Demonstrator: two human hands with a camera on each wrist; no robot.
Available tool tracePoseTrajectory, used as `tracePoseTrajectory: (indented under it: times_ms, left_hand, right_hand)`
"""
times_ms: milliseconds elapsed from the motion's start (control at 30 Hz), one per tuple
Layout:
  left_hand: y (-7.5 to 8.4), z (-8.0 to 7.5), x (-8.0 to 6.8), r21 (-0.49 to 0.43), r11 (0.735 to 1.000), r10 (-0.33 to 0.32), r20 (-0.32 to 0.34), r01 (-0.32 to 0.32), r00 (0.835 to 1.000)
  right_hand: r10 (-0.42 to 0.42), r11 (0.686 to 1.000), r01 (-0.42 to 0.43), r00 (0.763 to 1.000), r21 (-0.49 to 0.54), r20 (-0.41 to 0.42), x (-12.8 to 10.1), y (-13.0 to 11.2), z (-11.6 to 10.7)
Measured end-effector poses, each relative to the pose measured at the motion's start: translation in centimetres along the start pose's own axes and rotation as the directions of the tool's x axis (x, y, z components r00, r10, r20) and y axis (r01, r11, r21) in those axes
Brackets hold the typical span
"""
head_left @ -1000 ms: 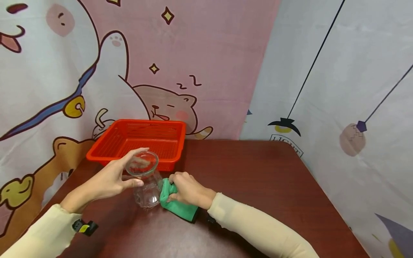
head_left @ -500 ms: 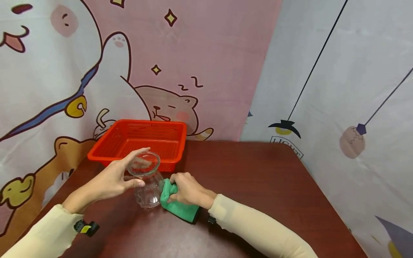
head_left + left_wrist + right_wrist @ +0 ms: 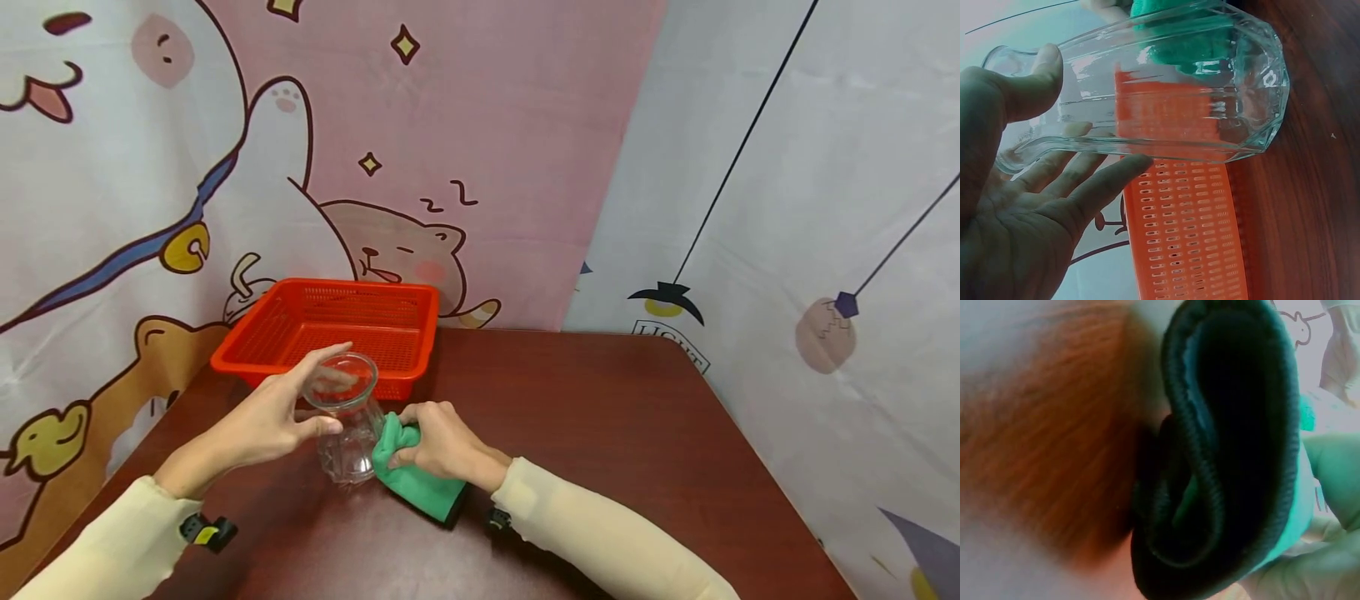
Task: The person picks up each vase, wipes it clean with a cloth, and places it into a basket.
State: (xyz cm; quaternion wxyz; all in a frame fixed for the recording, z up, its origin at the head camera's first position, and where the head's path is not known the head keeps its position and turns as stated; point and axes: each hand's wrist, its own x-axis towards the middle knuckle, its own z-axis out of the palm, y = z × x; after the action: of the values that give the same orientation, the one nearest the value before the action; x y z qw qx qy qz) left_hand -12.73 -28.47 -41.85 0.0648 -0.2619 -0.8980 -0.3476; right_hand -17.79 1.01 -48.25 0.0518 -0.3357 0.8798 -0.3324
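Two bare hands at work on a clear glass vase (image 3: 352,457), left of centre on the worktop (image 3: 600,433), in front of the basket as seen from the head. Vase has a flared rim, narrower neck and faceted lower part; mouth faces up. Can't tell if the base touches the worktop.

Left grip (image 3: 272,421): round the neck, holding the vase, thumb on the near side, fingers spread along the other side. Left wrist view shows the thumb on the glass just below the rim.

Right grip (image 3: 446,446): pinched on a bunched green cloth (image 3: 429,492), thumb and fingers closed over it. Cloth is against the right side of the vase, lower part hanging toward the person, dark trim along that edge. Right wrist view has the dark-edged folds close up, worktop blurred behind.

Red basket (image 3: 429,346): slotted plastic, far left part of the worktop, just behind the vase; also visible through the glass in the left wrist view.

Pale sleeves (image 3: 615,527) on both arms; small black device (image 3: 208,532) with a yellow patch at the left cuff. Cartoon-print backdrop (image 3: 510,125) behind the worktop.
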Motion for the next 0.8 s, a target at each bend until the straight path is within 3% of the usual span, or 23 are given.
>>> tracePoseTrajectory:
  times_ms: [433, 800]
  left_hand:
    - [0.2, -0.1, -0.2, 0.001, 1.000, -0.002, -0.002, 0.002, 1.000]
    - [0.0, 0.1, 0.0, -0.012, 1.000, 0.007, 0.018, -0.007, 1.000]
  right_hand:
    - [-0.015, 0.993, 0.032, 0.989, 0.114, -0.146, 0.0, -1.7, -1.0]
    - [-0.087, 0.978, 0.137, 0.953, 0.158, -0.289, 0.5, -2.7, -1.9]
